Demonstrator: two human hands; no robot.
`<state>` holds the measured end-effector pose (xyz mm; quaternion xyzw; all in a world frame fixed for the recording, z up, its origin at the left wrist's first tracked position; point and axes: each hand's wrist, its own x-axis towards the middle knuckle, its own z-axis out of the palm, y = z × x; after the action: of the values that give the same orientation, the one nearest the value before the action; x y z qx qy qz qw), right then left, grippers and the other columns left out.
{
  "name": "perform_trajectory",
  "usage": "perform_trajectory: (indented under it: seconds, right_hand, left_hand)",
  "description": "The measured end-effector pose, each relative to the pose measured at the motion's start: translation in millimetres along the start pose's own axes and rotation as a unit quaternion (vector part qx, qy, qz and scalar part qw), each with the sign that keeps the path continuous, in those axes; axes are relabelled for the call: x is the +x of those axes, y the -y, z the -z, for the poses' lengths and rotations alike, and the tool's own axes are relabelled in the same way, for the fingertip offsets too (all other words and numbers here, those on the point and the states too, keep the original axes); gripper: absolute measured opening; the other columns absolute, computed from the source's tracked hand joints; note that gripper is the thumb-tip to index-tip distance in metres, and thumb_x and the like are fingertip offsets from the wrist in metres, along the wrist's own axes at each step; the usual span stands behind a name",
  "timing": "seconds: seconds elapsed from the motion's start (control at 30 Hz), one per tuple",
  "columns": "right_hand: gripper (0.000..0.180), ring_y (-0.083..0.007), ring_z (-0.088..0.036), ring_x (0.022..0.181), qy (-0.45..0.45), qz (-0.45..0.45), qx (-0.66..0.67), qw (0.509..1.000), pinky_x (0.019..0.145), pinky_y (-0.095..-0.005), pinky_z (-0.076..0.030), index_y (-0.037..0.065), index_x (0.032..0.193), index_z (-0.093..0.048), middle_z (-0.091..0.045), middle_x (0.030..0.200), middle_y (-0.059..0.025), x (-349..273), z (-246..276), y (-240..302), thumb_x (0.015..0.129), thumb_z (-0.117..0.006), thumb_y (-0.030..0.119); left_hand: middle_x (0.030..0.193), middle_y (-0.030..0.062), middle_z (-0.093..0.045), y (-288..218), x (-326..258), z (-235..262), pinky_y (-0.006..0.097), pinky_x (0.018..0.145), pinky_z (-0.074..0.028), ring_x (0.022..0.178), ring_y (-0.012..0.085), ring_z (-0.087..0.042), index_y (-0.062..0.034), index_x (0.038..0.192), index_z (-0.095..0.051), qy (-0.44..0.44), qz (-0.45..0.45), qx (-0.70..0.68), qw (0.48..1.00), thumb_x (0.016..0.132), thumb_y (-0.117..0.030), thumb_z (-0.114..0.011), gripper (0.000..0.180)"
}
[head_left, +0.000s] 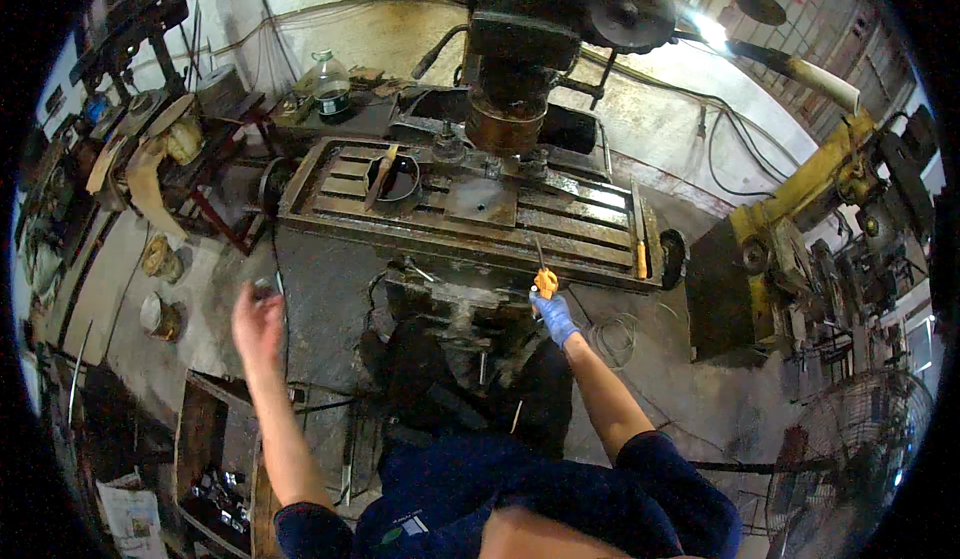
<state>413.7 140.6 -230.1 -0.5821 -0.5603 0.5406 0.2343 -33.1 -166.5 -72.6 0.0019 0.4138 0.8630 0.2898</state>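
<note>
My right hand (553, 316), in a blue glove, grips the orange handle of a screwdriver (544, 277) at the front edge of the slotted machine table (590, 244); its dark shaft points up onto the table. My bare left hand (258, 321) is raised out to the left with a small grey metal piece (263, 288) at its fingertips. A flat square plate (481, 202) lies on the table under the drill head (515, 69). A dark round ring (397, 178) sits on the table's left part.
A second orange-handled tool (640, 251) lies on the table's right end. A yellow machine (780, 229) stands at right, a fan (860, 439) at lower right. A clear jug (330, 84) sits behind the table. Cluttered benches stand at left, a parts box (215, 489) at lower left.
</note>
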Motion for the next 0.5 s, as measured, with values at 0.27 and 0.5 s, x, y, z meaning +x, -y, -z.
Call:
perform_trajectory:
  seconds: [0.27,0.5]
  right_hand:
    - [0.024,-0.0043,-0.036,0.047,-0.14,0.222,0.075,0.962,0.042,-0.0216,-0.03,0.013,0.08,-0.051,-0.041,0.056,0.0058,-96.2,63.6,128.5,0.077,-0.067,0.031]
    - [0.056,-0.0362,-0.061,0.078,-0.019,0.176,-0.574,0.799,0.074,-0.0424,-0.047,0.003,0.081,-0.064,-0.063,0.08,-0.0203,-117.7,44.4,221.5,0.073,-0.053,0.057]
  left_hand:
    - [0.075,0.0058,-0.053,71.8,-24.2,-106.4,0.032,0.053,-0.049,0.054,0.0152,-0.05,-0.0032,0.093,-0.055,0.175,0.136,0.093,0.971,0.083,-0.015,-0.055,0.015]
    - [0.08,0.0054,-0.051,75.0,-30.4,-95.0,0.033,0.053,-0.053,0.066,0.016,-0.054,-0.0004,0.097,-0.053,0.213,0.111,0.285,0.928,0.077,0.0,-0.048,0.021]
